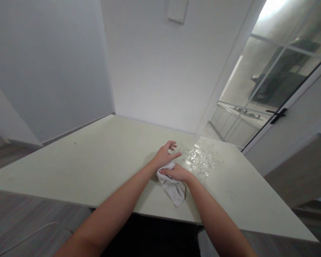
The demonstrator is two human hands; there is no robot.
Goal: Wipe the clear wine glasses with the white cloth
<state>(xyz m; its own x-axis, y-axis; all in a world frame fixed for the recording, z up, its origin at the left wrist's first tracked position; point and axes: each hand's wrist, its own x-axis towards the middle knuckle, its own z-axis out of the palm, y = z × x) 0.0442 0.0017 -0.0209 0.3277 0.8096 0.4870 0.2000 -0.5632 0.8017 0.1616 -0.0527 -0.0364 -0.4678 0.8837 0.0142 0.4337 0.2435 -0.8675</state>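
Reaching fwd over the white bench (69, 171), left hand (164, 155) has fingers curled loosely round a clear glass (178, 148); right hand (176, 174) just behind it grips a white cloth (175, 189). More glasses (203, 157) cluster just right of the held one

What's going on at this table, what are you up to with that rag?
A person stands at a pale table with both arms stretched over it. The left hand curls around a clear glass, and the right hand grips a white cloth that hangs down onto the tabletop. Just beyond, a cluster of other clear stemmed glasses stands together near the far edge. A glass door is behind the table.
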